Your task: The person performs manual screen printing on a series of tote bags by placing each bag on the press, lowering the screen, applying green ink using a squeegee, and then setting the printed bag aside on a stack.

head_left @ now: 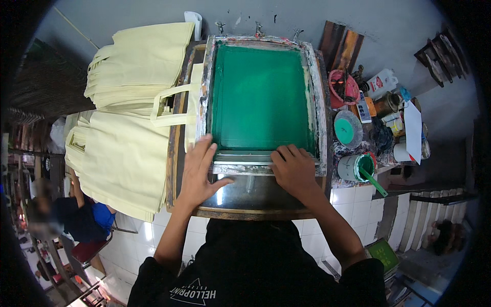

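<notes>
In front of me lies a screen-printing frame [320, 102], its mesh [261, 97] covered in green ink. Along its near inner edge rests a metal-bar squeegee [240, 157]. My right hand [295, 171] has its fingers curled over the squeegee's right end. At the frame's near left corner is my left hand [198, 173], fingers extended and thumb spread out, the fingertips touching the frame's edge. Under the frame, a pale yellow tote bag [193, 112] sticks out on the left with its handles; the rest of it is hidden.
Two stacks of pale yellow bags [148, 56] [125, 158] fill the left side. At right stand an ink tub [352, 168] with a green spatula, a bowl of green ink [347, 130], a pink basket [341, 100] and a phone [363, 108]. Another person [82, 217] sits at far left.
</notes>
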The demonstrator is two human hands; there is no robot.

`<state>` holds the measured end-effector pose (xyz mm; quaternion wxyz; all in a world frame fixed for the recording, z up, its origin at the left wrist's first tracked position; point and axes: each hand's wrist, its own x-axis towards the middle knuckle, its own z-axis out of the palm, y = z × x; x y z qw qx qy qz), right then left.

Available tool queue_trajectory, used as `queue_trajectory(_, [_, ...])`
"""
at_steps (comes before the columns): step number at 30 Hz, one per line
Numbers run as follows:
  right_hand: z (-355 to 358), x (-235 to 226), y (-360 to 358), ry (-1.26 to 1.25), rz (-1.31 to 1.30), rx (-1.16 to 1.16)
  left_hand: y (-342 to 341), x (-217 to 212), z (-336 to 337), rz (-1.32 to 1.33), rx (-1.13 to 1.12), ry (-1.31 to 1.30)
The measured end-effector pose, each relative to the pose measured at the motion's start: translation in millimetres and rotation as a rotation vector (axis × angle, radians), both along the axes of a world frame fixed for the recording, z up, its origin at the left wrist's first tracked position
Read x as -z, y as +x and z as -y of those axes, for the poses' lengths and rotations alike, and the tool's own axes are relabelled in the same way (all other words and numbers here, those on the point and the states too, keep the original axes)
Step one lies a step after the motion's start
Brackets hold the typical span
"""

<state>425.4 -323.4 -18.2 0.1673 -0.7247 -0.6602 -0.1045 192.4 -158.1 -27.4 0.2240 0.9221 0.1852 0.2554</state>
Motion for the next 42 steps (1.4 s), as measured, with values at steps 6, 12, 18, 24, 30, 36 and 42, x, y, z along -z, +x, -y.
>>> queue_trajectory(6, [2.2,-59.4,11.7,0.303,-0.047,-0.054,-10.3,-12.5,-16.1,0.253,-0.104,0.103])
queue_trajectory(12, [-43.8,-175.3,55.1,0.455,0.149,-0.04,34.8,-79.1,-49.3,0.609,-0.204,-0.173])
queue_trajectory(18, [-98.4,-268.5,88.8,0.453,-0.025,0.016,37.6,-2.9,-117.5,-0.203,-0.404,-0.093])
queue_trajectory(24, [-127.2,-308.6,115.2,0.426,0.012,0.191,64.4,-24.1,-138.3,-0.668,-0.45,-0.136])
queue_trajectory(30, [-163.0,-322.9,146.6,0.417,-0.113,0.137,4.5,-49.5,-170.2,-0.261,-0.484,-0.497])
queue_trajectory(36, [-185.8,-334.4,163.5,0.413,-0.233,0.11,-211.0,-119.4,-260.3,-0.408,-0.816,-0.307])
queue_trajectory(42, [-199.0,-332.5,167.7,0.475,-0.259,0.061,-217.2,-98.1,-294.2,-0.167,-0.975,0.274])
